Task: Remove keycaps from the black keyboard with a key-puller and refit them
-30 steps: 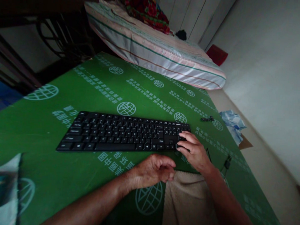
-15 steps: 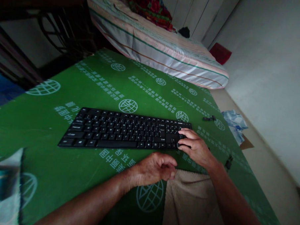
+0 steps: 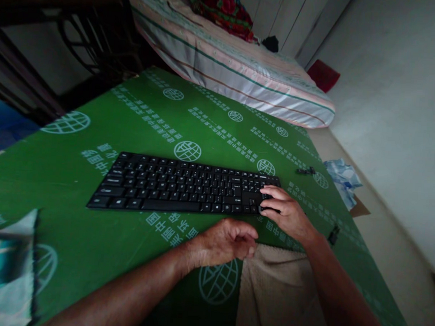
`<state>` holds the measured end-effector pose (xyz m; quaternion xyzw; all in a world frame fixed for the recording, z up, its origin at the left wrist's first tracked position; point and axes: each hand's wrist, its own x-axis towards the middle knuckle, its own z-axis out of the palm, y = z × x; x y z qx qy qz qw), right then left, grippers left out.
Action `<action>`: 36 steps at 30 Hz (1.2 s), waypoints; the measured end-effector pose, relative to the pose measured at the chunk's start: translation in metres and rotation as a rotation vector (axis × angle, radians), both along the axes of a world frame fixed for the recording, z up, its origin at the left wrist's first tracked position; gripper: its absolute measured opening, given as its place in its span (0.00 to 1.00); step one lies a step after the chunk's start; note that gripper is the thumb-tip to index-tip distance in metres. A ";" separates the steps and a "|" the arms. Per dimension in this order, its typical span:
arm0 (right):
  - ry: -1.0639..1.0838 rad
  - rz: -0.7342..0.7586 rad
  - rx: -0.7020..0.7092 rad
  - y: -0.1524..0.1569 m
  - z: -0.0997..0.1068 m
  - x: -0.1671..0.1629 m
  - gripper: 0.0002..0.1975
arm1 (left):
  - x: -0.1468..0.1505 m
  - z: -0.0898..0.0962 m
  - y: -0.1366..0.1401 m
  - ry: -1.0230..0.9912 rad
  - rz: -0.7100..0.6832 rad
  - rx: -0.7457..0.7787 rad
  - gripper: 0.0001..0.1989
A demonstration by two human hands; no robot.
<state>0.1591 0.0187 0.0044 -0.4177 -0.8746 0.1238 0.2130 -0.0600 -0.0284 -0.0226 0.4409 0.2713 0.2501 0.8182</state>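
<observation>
Black keyboard (image 3: 187, 188) lies flat on green bench (image 3: 73, 233), space-bar edge near. Right hand (image 3: 287, 214) at its right end, fingers spread over number pad (image 3: 250, 184), grip open. Left hand (image 3: 232, 240) on near side, apart from keyboard, fingers curled by corner of tan cloth (image 3: 280, 286); can't tell if grip holds it. Progress: keyboard laid out, right hand on it, cloth off keyboard. What's left: can't tell.

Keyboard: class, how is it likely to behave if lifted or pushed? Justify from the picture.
The keyboard would probably stay stiff when lifted, since its straight-edged case looks like hard plastic. It looks thin, so it may feel light for its size. Pushed, it would likely slide rather than roll or tip, as it lies flat on the table.
</observation>
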 end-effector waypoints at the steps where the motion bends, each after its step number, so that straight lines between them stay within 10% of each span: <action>1: 0.005 -0.004 -0.002 0.000 0.000 0.001 0.04 | 0.000 0.000 0.000 0.005 -0.002 0.005 0.11; 16: 0.028 -0.059 -0.080 0.002 0.000 -0.001 0.05 | 0.002 -0.003 -0.002 0.040 -0.025 0.088 0.08; 27: 0.032 -0.064 -0.067 0.005 -0.001 -0.002 0.05 | -0.002 0.019 0.012 0.750 0.316 1.526 0.15; 36: 0.058 -0.073 -0.103 0.006 -0.004 -0.001 0.07 | 0.007 0.010 0.024 1.027 0.142 1.575 0.19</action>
